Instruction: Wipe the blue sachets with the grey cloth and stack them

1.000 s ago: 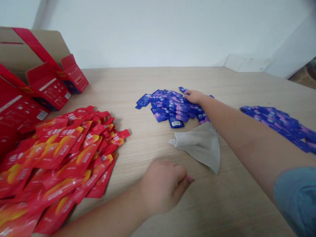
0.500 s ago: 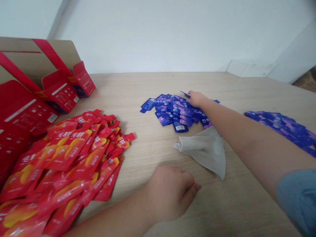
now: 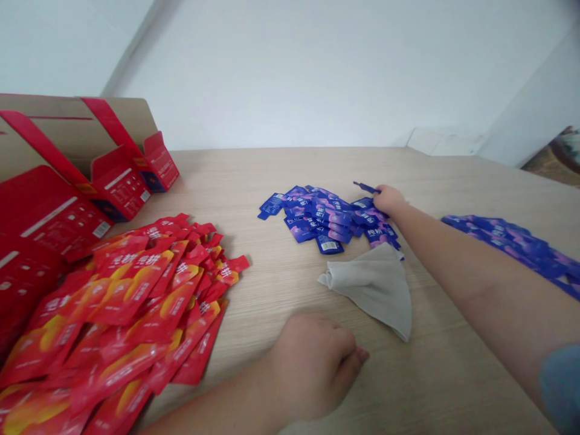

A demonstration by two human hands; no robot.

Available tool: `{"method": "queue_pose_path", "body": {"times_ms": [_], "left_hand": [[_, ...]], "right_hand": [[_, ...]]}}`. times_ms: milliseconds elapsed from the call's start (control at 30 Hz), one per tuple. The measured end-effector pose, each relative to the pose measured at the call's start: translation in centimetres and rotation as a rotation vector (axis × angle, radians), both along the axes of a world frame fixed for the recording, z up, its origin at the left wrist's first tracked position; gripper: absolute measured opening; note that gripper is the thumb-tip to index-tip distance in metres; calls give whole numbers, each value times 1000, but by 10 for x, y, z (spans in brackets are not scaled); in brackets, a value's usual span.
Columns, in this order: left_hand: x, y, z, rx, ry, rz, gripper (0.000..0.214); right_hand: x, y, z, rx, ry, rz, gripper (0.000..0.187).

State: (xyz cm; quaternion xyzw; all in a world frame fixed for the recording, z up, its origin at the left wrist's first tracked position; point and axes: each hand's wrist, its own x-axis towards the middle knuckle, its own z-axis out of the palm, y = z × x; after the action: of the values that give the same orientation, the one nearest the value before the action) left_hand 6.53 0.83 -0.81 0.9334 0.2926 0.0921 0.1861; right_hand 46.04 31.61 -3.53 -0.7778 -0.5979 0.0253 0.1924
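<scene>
At the far middle of the pale wood-grain worktop (image 3: 235,175), the R hand (image 3: 388,199) was at the right-hand side of a loose heap of flat dark-blue plastic sachets w/ pink-purple print (image 3: 328,211). Its fingers were pinching a thin dark-blue sachet (image 3: 366,188) by one end, seen almost edge-on, other end pointing L; exact ht. above worktop hard to tell. Blue-grey fabric sleeve (image 3: 562,380) on that arm.

L hand (image 3: 317,368) was near the bottom ctr., slightly blurred, a loose fist: fingers curled in & pressed together, thumb alongside; inside of palm hidden. Nearest to it: a crumpled light-grey cloth (image 3: 374,284), lying just on the near side of the blue heap.

Far R, partly behind the R forearm: 2nd heap of blue-and-purple plastic sachets (image 3: 512,238). L side: big heap of glossy red-and-orange plastic sachets (image 3: 149,290), approx. overlapping rows, w/ red cardboard boxes w/ white print (image 3: 120,184) standing behind, flaps up, vs. a brown cardboard panel (image 3: 58,136).
</scene>
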Motion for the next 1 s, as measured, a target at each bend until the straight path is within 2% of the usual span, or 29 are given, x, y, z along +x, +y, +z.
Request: {"method": "queue_pose_path", "body": {"times_ms": [100, 233, 533, 833, 900, 1000], "left_hand": [[0, -1, -2, -12, -7, -1, 37], [-1, -2, -4, -13, -33, 7, 39], [1, -1, -3, -9, 13, 3, 40], [1, -2, -3, -11, 32, 10, 40], [1, -2, -2, -19, 40, 11, 39], [1, -2, -1, -20, 46, 7, 39]], "right_hand": [[4, -1, -5, -72, 16, -45, 37], [-9, 4, -8, -115, 40, 14, 38], [-47, 9, -8, -95, 127, 257, 37], [-66, -4, 1, -99, 265, 541, 39], [-67, -7, 3, -109, 280, 567, 44], [-66, -12, 7, -140, 286, 571, 64]]}}
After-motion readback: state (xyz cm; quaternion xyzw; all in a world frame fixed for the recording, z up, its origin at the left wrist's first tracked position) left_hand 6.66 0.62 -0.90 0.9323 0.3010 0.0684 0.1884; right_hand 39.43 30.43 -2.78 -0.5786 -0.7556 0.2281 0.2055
